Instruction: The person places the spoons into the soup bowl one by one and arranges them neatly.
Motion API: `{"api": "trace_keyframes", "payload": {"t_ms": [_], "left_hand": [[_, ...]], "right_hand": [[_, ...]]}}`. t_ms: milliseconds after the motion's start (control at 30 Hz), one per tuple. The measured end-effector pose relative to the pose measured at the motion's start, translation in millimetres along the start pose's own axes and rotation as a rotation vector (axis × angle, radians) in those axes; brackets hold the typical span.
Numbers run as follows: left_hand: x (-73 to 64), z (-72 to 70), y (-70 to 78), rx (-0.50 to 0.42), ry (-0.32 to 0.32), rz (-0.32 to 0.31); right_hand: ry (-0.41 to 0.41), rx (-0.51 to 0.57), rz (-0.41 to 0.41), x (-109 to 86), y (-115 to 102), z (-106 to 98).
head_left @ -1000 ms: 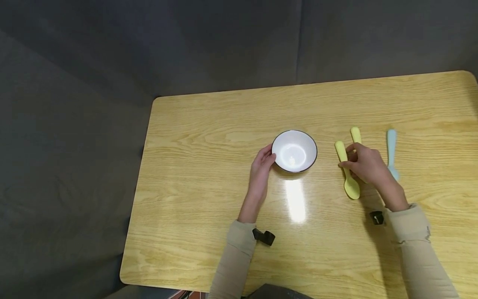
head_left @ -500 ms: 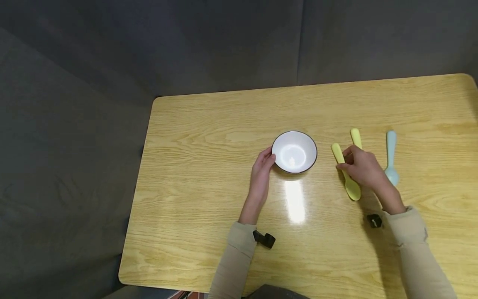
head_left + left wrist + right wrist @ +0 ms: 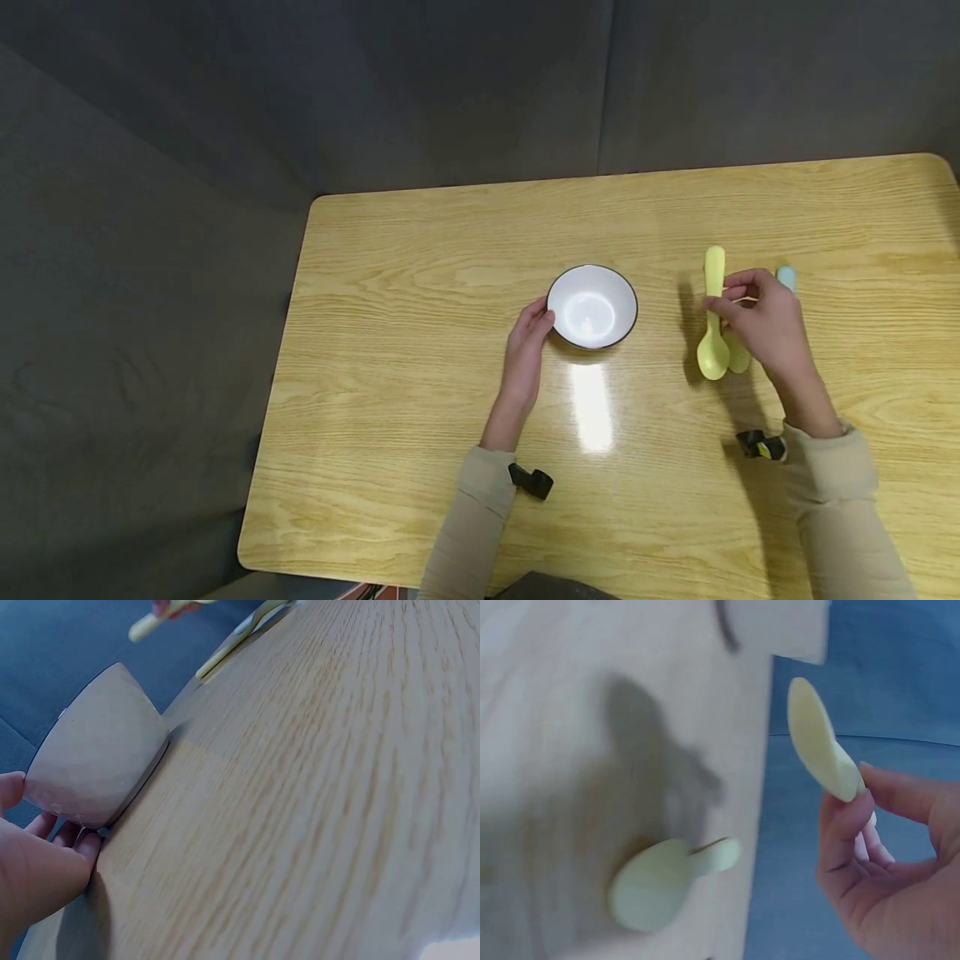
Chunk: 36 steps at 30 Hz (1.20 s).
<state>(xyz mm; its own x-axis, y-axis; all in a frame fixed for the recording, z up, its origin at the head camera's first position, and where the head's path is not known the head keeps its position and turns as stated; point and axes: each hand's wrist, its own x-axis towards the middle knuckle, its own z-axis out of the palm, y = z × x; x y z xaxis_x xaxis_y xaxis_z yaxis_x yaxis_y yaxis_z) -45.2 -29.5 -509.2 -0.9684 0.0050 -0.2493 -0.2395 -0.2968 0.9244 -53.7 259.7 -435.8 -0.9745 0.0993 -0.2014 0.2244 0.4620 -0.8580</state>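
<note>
A white bowl with a dark rim (image 3: pixel 591 307) stands upright on the table. My left hand (image 3: pixel 527 350) holds it from the left, thumb at the rim and fingers against the outer wall, as the left wrist view shows of the bowl's side (image 3: pixel 101 746). My right hand (image 3: pixel 780 329) pinches a yellow spoon (image 3: pixel 713 358) by its handle, raised over the table with its shadow below. Beneath it lies a second yellow spoon (image 3: pixel 652 889), partly covered in the head view. Of the light blue spoon (image 3: pixel 786 277), only the handle end shows past my right hand.
The wooden table (image 3: pixel 405 383) carries all these things. Dark cloth (image 3: pixel 450 92) hangs behind its far edge and along the left side. A small black camera (image 3: pixel 531 482) sits at the left wrist, and another (image 3: pixel 759 445) at the right.
My right hand has lifted the yellow spoon off the table and moved it right and away, over the second yellow spoon. It now hides most of the blue spoon. Left hand and bowl stay put.
</note>
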Motion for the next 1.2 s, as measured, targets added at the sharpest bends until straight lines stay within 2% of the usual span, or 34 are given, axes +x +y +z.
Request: {"api": "trace_keyframes", "payload": {"t_ms": [67,167,267,333,600,767,900,1200], "left_hand": [[-0.3,0.0,-0.3,0.0,0.001,0.002],[-0.8,0.1,-0.4,0.0,0.002,0.004],[-0.5,0.2,-0.9,0.006,-0.002,0.005],[-0.6,0.1,-1.0,0.013,-0.005,0.006],[-1.2,-0.9,-1.4,0.03,-0.006,0.006],[-2.1,-0.7,-0.8,0.024,-0.007,0.004],[-2.4,-0.4,-1.3,0.017,-0.002,0.009],[-2.3,-0.3,-1.7,0.023,-0.002,0.015]], "right_hand": [[0.049,0.099,0.019,-2.0,-8,-3],[0.116,0.336,0.033,-4.5,-19,-6],[0.165,0.563,0.015,-6.3,-29,-8],[0.188,0.656,-0.001,-7.1,-35,-8],[0.24,0.765,-0.074,-10.0,-55,-3],[0.23,0.857,-0.111,-10.3,-65,3],[0.221,0.908,-0.114,-9.2,-68,7],[0.208,0.938,-0.082,-5.1,-68,19]]}}
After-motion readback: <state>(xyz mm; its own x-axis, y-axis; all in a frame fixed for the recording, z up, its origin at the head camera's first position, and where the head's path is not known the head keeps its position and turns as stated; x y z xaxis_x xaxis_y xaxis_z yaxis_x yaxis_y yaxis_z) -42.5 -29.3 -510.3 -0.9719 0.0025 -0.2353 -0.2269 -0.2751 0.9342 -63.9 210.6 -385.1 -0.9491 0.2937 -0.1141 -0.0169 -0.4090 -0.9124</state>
